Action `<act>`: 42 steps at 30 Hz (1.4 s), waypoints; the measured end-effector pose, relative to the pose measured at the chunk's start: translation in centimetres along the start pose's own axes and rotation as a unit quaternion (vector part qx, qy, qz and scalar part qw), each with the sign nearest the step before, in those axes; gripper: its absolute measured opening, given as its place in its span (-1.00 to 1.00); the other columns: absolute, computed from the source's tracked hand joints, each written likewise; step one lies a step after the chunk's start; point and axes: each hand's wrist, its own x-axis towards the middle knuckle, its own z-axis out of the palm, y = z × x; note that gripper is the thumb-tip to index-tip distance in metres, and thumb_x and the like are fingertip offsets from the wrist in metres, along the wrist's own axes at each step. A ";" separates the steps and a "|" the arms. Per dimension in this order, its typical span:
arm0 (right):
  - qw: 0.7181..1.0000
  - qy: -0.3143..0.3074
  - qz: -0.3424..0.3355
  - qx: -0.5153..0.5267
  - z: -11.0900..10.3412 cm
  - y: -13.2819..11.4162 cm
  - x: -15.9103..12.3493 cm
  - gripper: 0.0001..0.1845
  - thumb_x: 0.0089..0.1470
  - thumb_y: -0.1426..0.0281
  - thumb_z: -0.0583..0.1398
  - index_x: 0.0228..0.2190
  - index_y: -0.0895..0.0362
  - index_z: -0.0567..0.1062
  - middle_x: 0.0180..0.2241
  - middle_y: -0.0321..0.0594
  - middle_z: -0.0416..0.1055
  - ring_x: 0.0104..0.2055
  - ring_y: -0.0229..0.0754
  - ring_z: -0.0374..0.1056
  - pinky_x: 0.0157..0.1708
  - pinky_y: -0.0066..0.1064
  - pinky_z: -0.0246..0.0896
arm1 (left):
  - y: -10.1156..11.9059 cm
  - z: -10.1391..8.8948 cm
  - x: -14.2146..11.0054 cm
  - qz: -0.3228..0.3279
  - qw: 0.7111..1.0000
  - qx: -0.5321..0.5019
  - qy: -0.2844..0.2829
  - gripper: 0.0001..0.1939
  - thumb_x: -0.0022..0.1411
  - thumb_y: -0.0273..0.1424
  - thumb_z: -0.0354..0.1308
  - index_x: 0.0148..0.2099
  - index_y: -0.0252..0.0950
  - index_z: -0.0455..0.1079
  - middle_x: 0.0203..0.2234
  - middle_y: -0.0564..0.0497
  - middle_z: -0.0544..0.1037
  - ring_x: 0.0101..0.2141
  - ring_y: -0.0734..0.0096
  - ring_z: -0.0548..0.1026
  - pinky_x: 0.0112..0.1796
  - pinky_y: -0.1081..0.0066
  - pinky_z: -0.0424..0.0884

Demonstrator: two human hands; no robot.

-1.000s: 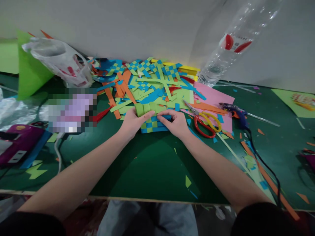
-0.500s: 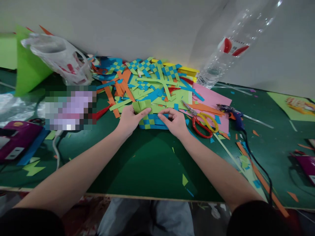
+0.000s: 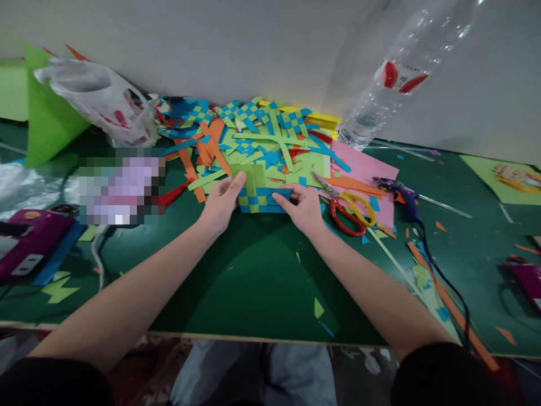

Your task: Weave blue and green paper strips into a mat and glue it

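A piece of woven paper strips (image 3: 253, 200), green and blue in a checker pattern, is held between my two hands above the green tabletop. Its green strips stand up at the back left, and blue strips run out to the right. My left hand (image 3: 222, 203) pinches the left edge, thumb on the near side. At the right, my right hand (image 3: 301, 207) grips the blue strip ends between thumb and fingers. Just behind lies a heap of paper strips (image 3: 257, 149) with several finished-looking checkered pieces on it. Scissors (image 3: 349, 211) with red and yellow handles rest right of my right hand.
A glue gun (image 3: 406, 203) with its cord lies at the right on pink paper (image 3: 363, 163). A clear plastic bottle (image 3: 401, 79) leans by the wall. Left are a plastic bag (image 3: 101, 101), a pixelated object (image 3: 127, 186) and a purple device (image 3: 34, 239). Paper scraps dot the table.
The woven piece has tilted up, showing more of its checkered face and taller green strips. My left thumb has shifted left, off the front of the green strips to the edge.
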 end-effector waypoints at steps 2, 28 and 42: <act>1.000 0.016 0.009 0.006 -0.1 0.0 0.1 -0.52 -0.04 -0.02 0.31 -0.26 0.11 0.56 -0.49 -0.26 0.50 -0.39 -0.17 0.43 -0.39 -0.32 0.36 | 0.1 0.0 -0.1 -0.008 1.000 0.026 -0.011 -0.54 0.09 0.07 0.26 -0.38 -0.26 0.43 -0.52 0.00 0.50 -0.41 0.31 0.54 -0.43 0.38 0.49; 0.998 0.046 -0.045 -0.015 0.1 -1.2 0.0 -0.78 0.00 0.19 0.30 -0.40 0.08 0.61 -0.32 -0.23 0.61 -0.21 -0.12 0.52 -0.11 -0.24 0.42 | 0.3 0.2 -0.3 0.069 0.981 0.174 -0.060 -0.63 0.15 -0.04 0.24 -0.41 -0.26 0.43 -0.62 0.08 0.36 -0.55 0.46 0.32 -0.54 0.44 0.23; 0.997 0.068 -0.010 0.037 0.3 -1.0 0.3 -0.60 -0.08 0.03 0.31 -0.37 0.11 0.56 -0.37 -0.21 0.58 -0.39 -0.21 0.46 -0.31 -0.32 0.42 | 0.9 0.5 -0.7 0.038 0.976 0.204 -0.060 -0.66 0.16 -0.09 0.22 -0.42 -0.29 0.46 -0.60 0.09 0.39 -0.56 0.49 0.26 -0.52 0.43 0.12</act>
